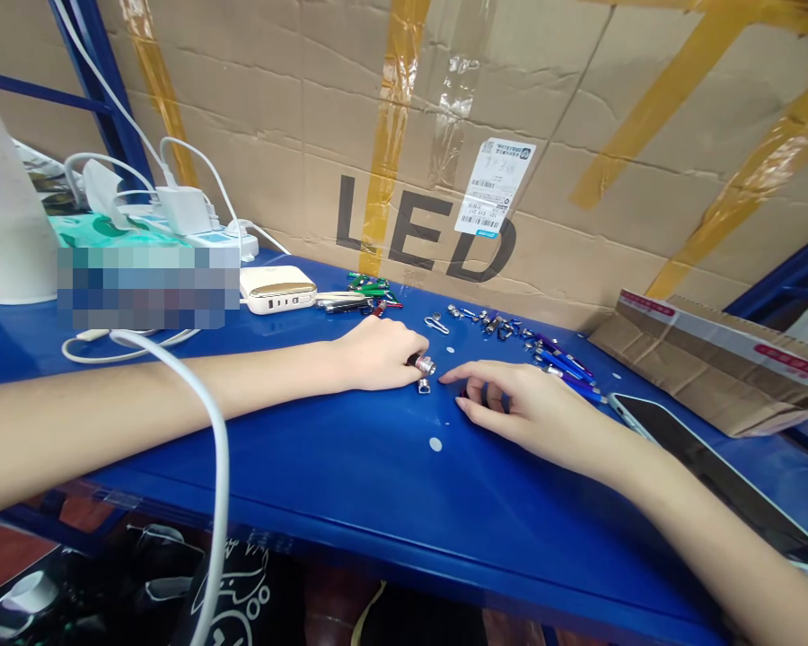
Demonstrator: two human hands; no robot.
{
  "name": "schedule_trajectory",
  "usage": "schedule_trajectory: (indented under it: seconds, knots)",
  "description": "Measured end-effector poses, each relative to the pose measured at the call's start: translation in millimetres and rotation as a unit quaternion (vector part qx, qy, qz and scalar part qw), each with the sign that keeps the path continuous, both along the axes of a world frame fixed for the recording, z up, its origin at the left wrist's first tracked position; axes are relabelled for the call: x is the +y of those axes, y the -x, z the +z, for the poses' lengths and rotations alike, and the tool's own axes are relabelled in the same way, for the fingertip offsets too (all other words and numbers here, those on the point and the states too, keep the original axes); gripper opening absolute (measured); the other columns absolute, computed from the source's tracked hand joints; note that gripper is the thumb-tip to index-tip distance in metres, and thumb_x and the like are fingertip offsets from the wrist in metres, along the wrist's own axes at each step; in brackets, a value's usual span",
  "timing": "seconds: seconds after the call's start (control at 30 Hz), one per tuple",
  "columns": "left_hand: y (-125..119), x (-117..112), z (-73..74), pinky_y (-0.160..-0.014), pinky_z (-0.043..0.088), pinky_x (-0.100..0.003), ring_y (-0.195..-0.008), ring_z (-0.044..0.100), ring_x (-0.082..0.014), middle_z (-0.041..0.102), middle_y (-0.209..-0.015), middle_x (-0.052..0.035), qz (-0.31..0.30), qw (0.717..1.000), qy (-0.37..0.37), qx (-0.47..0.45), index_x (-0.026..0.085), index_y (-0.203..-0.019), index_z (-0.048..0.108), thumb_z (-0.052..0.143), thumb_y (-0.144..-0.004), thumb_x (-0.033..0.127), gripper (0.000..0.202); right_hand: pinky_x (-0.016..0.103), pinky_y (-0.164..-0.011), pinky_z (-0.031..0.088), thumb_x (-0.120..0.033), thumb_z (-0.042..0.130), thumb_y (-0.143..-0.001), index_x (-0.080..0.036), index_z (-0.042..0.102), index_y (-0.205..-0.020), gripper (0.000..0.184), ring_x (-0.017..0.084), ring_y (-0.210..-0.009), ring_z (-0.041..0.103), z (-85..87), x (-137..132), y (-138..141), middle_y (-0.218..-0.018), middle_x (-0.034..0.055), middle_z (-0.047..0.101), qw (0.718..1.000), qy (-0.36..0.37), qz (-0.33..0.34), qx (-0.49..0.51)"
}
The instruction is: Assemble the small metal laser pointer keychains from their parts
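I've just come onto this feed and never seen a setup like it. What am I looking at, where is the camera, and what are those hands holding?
This is a single view from a camera worn on a person's head, looking forward and down at their own two bare arms. The left hand pinches a small metal cylinder just above a blue shelf. The right hand seems empty, its fingertips near a small silver part. Nearby lie small metal fittings, blue pen-like rods, a white power bank and a phone. Behind stands a cardboard box printed LED.
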State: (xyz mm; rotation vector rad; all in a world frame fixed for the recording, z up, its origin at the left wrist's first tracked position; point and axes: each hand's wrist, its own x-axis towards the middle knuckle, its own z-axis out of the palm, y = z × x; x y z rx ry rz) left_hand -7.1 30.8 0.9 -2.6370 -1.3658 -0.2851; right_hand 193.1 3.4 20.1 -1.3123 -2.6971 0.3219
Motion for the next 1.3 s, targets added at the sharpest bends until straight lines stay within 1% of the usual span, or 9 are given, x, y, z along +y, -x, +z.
schedule_trajectory:
  seconds: [0.17, 0.47, 0.73, 0.93, 1.1, 1.3]
  knots:
    - [-0.1, -0.6, 1.1, -0.045, 0.026, -0.024, -0.062, 0.060, -0.0192, 0.063, -0.063, -0.0031, -0.002, 1.000, 0.002, 0.000, 0.019, -0.070, 0.058, 0.038, -0.075, 0.028, 0.023, 0.019, -0.056, 0.035, -0.038, 0.043, -0.084, -0.032, 0.054, -0.110, 0.029, 0.007, -0.063, 0.050, 0.1, -0.8, -0.2, -0.078, -0.0033, 0.059, 1.000, 0.002, -0.001, -0.003]
    - [-0.2, -0.5, 1.1, -0.047, 0.029, -0.024, -0.065, 0.061, -0.0198, 0.064, -0.065, -0.0040, 0.003, 1.000, 0.011, -0.004, 0.019, -0.072, 0.060, 0.038, -0.076, 0.030, 0.025, 0.019, -0.054, 0.036, -0.039, 0.042, -0.084, -0.028, 0.055, -0.112, 0.033, 0.008, -0.061, 0.051, 1.3, -1.5, 0.8, -0.078, -0.0005, 0.060, 1.000, 0.004, 0.002, -0.006]
    - [0.0, 1.1, -0.3, -0.049, 0.031, -0.025, -0.063, 0.060, -0.0193, 0.064, -0.065, -0.0038, -0.003, 1.000, 0.006, -0.007, 0.019, -0.072, 0.061, 0.038, -0.076, 0.030, 0.026, 0.019, -0.057, 0.037, -0.042, 0.041, -0.084, -0.030, 0.052, -0.115, 0.035, 0.008, -0.062, 0.050, 1.1, -1.4, -1.8, -0.077, -0.0011, 0.058, 1.000, 0.011, 0.004, -0.017]
    - [-0.4, 1.9, -1.7, -0.052, 0.033, -0.025, -0.066, 0.060, -0.0193, 0.064, -0.066, -0.0058, -0.007, 1.000, 0.001, -0.005, 0.018, -0.078, 0.064, 0.037, -0.078, 0.032, 0.030, 0.020, -0.056, 0.039, -0.047, 0.041, -0.084, -0.029, 0.050, -0.120, 0.042, 0.009, -0.064, 0.051, -0.8, -0.8, -8.3, -0.078, 0.0009, 0.057, 1.000, 0.014, 0.016, -0.022]
    - [-0.1, 1.9, -1.8, -0.050, 0.031, -0.024, -0.063, 0.058, -0.0178, 0.062, -0.062, -0.0047, -0.007, 1.000, 0.003, -0.011, 0.018, -0.075, 0.064, 0.037, -0.079, 0.033, 0.031, 0.018, -0.052, 0.039, -0.049, 0.041, -0.084, -0.030, 0.050, -0.120, 0.042, 0.008, -0.060, 0.049, -1.9, -0.1, -9.6, -0.075, 0.0000, 0.056, 1.000, 0.012, 0.013, -0.024]
    - [0.1, 1.4, -1.1, -0.048, 0.028, -0.024, -0.060, 0.057, -0.0174, 0.062, -0.062, -0.0039, -0.013, 1.000, -0.004, -0.012, 0.019, -0.076, 0.063, 0.036, -0.079, 0.032, 0.030, 0.018, -0.053, 0.039, -0.047, 0.041, -0.085, -0.028, 0.050, -0.120, 0.041, 0.008, -0.061, 0.050, -1.1, -2.2, -8.3, -0.074, 0.0003, 0.056, 0.999, 0.004, 0.023, -0.022]
